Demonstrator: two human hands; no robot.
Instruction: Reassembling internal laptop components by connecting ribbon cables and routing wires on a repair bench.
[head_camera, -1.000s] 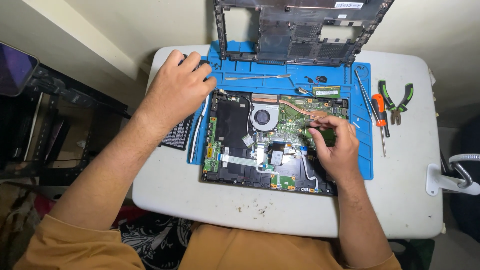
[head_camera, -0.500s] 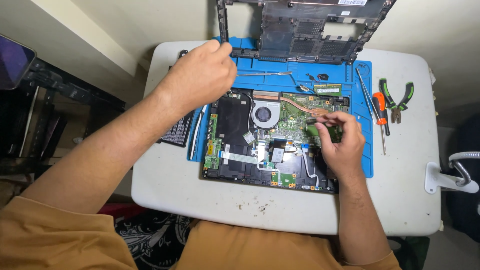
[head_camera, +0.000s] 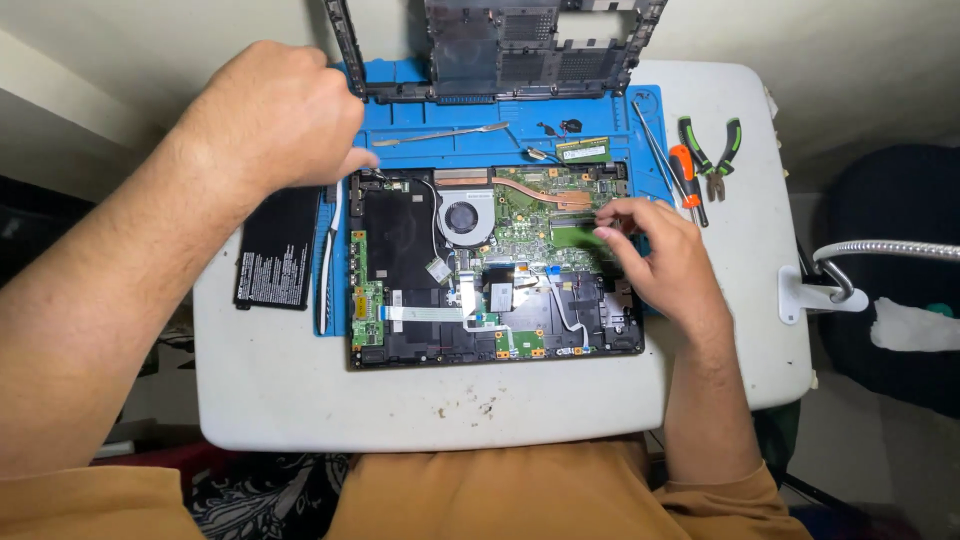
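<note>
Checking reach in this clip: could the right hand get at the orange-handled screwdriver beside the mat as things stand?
Probably yes. The right hand rests on the laptop's green board, and the orange-handled screwdriver lies just beyond its fingertips on the white table, with nothing between them.

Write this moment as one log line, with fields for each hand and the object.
left hand: raised above blue mat, empty | right hand: fingertips on green motherboard | opened laptop: on mat
</note>
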